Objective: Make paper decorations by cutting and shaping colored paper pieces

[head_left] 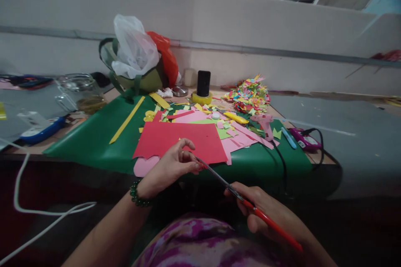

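Observation:
My left hand point(171, 164), with a green bead bracelet at the wrist, is closed in a pinch in front of the red sheet point(175, 132). A small red piece of paper point(204, 167) shows at its fingertips, mostly hidden. My right hand point(266, 202) is wrapped round a pair of scissors point(271, 222) with red handles. Their blades point up and left, with the tips at my left fingers. Under the red sheet, pink paper point(144, 167) sticks out over the table's front edge.
A green mat point(97, 133) covers the table, with a yellow strip point(127, 120), a yellow cutter point(236, 117), a pink glue gun point(265, 126) and a blue pen-like tool point(288, 138). Behind are a heap of colourful paper bits point(250, 94), a phone point(204, 82) and a bag point(142, 81).

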{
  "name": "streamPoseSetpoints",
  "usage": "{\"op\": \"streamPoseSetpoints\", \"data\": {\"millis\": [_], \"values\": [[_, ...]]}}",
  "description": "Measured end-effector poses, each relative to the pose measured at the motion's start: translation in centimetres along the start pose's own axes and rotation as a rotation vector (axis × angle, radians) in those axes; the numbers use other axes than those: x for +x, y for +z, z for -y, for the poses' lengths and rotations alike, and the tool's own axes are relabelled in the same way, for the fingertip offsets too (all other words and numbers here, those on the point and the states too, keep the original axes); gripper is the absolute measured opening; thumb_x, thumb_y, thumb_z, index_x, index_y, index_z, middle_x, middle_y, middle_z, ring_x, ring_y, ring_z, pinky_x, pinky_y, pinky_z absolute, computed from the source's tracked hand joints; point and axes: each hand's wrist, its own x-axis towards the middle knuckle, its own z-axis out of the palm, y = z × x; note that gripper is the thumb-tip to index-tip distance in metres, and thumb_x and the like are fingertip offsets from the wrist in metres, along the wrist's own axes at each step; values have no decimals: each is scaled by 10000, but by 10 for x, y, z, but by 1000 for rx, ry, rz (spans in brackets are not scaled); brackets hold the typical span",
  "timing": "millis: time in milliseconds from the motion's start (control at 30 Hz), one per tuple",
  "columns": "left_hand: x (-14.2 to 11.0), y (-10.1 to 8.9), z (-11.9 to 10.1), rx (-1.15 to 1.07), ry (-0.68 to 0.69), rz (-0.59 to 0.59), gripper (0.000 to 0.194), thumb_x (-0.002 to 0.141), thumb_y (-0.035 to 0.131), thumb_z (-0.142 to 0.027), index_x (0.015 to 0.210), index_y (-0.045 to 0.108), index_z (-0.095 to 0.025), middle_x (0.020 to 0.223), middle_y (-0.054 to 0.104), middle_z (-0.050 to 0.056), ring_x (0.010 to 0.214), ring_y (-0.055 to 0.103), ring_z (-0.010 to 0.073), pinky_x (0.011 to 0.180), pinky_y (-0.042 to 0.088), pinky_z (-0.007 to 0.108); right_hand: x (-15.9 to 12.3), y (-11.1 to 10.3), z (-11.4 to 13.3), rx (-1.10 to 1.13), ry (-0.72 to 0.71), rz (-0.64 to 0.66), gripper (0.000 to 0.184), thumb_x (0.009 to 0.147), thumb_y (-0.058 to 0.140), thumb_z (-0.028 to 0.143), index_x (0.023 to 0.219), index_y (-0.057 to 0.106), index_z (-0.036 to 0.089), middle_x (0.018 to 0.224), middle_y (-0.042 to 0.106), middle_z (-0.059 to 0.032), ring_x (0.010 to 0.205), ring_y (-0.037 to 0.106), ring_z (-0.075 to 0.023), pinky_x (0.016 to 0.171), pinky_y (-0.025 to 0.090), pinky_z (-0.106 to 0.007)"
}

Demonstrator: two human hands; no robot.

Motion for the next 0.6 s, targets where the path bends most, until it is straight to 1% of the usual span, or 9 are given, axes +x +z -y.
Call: {"op": "streamPoseSetpoints", "data": {"millis": [167, 433, 600], "values": [[0, -1, 2, 0, -2, -3, 433, 652, 758, -220, 881, 391, -218, 617, 682, -45, 603, 641, 109, 588, 466, 207, 0, -1, 7, -29, 22, 2, 958, 594, 285, 937, 1072, 591, 165, 698, 454, 34, 592, 351, -117, 526, 283, -236], [-2, 0, 1, 2, -6, -13, 460, 640, 780, -249, 878, 387, -221, 621, 674, -48, 630, 638, 113, 618, 487, 222, 0, 0, 9, -38, 69, -11, 987, 536, 271, 960, 1017, 598, 163, 700, 432, 34, 614, 330, -125, 535, 274, -238], [-3, -1, 1, 12, -6, -14, 455, 641, 778, -244, 879, 392, -218, 621, 673, -48, 623, 632, 106, 612, 475, 213, 0, -1, 8, -45, 43, -7, 1004, 518, 259, 964, 1014, 594, 157, 706, 424, 37, 615, 310, -122, 535, 268, -239]]}}
